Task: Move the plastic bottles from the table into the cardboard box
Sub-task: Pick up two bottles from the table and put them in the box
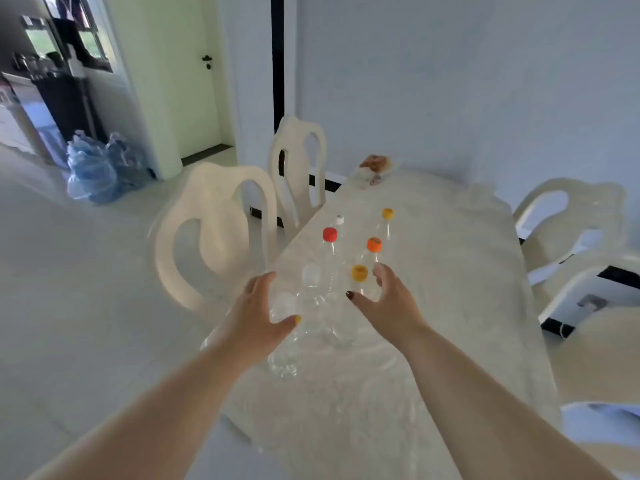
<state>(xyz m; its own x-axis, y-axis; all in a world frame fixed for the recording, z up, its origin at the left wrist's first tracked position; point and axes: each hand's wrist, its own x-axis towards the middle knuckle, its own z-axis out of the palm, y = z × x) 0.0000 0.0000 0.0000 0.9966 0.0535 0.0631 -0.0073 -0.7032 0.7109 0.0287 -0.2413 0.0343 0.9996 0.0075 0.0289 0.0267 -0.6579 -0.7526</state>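
Note:
Several clear plastic bottles stand upright in a cluster on the pale table (450, 271). Their caps differ: red (329, 234), orange (374, 244), yellow (359, 273), a farther yellow one (387, 213), and white ones (311, 274). My left hand (259, 317) is open, fingers spread, right beside the nearest clear bottle (284, 341) at the table's left edge. My right hand (388, 299) is open too, its fingers curved near the yellow-capped bottle; I cannot tell if they touch it. No cardboard box is in view.
Two cream chairs (214, 230) stand along the table's left side, and more chairs (571, 230) on the right. A small brownish object (375, 164) lies at the table's far end. Blue plastic bags (100, 168) sit on the floor near a doorway.

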